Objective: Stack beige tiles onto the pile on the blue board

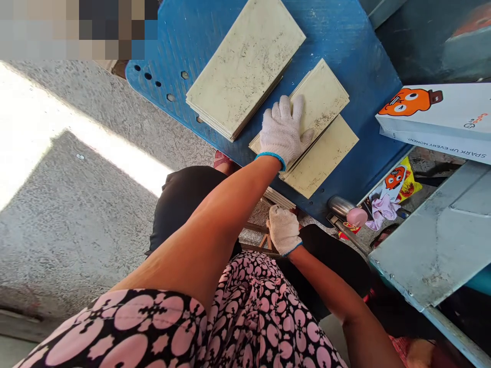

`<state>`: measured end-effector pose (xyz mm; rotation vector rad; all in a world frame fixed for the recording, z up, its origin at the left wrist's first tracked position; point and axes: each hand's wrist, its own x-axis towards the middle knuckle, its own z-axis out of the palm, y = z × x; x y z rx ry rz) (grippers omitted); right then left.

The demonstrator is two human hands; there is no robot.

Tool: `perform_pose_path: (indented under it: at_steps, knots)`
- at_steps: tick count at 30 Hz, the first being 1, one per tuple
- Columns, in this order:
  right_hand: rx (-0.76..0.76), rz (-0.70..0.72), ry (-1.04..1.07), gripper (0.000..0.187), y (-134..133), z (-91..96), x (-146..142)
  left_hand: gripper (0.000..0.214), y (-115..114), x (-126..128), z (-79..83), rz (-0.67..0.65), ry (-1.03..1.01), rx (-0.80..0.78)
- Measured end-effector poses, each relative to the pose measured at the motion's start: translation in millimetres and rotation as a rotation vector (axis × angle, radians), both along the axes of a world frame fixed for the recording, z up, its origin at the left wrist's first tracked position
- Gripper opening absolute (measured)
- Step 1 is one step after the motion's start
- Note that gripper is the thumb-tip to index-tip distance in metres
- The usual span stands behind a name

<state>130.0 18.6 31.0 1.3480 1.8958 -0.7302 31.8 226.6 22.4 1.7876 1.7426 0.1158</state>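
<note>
My left hand, in a white knit glove with a blue cuff, lies spread on a narrow stack of cream panels. Its thumb reaches over the stack's right edge. Beside and partly beneath that stack is another cream panel. A larger stack of speckled cream panels stands to the left. Below the table's near edge, my right hand, gloved too, is closed with its fingers curled. Just above it, the edges of more stacked panels show under the table edge. Whatever is inside its fingers is hidden.
The blue table has holes along its left corner. A steel flask with a pink lid sits at the near right corner. A white printed bag and a grey metal surface are at right. Concrete floor lies left.
</note>
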Motion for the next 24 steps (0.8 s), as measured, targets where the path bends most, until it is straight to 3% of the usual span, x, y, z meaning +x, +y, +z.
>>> perform_pose_path:
  at_steps: [8, 14, 20, 24]
  knots:
    - [-0.108, -0.054, 0.047, 0.037, -22.6, -19.1, 0.0, 0.088, -0.6, 1.2, -4.4, 0.011, 0.028, 0.015]
    - [-0.146, -0.114, 0.001, 0.042, -6.6, -21.1, 3.4, 0.091, -1.3, 0.6, -1.9, 0.009, 0.030, 0.037]
    - [-0.136, -0.164, 0.012, 0.034, 12.9, -2.0, 19.7, 0.090, -2.1, 0.2, -3.9, 0.003, 0.052, 0.063]
    - [-0.111, -0.361, 0.181, 0.039, 34.1, 25.8, 59.6, 0.086, -1.9, -0.4, -3.3, 0.004, 0.044, 0.054]
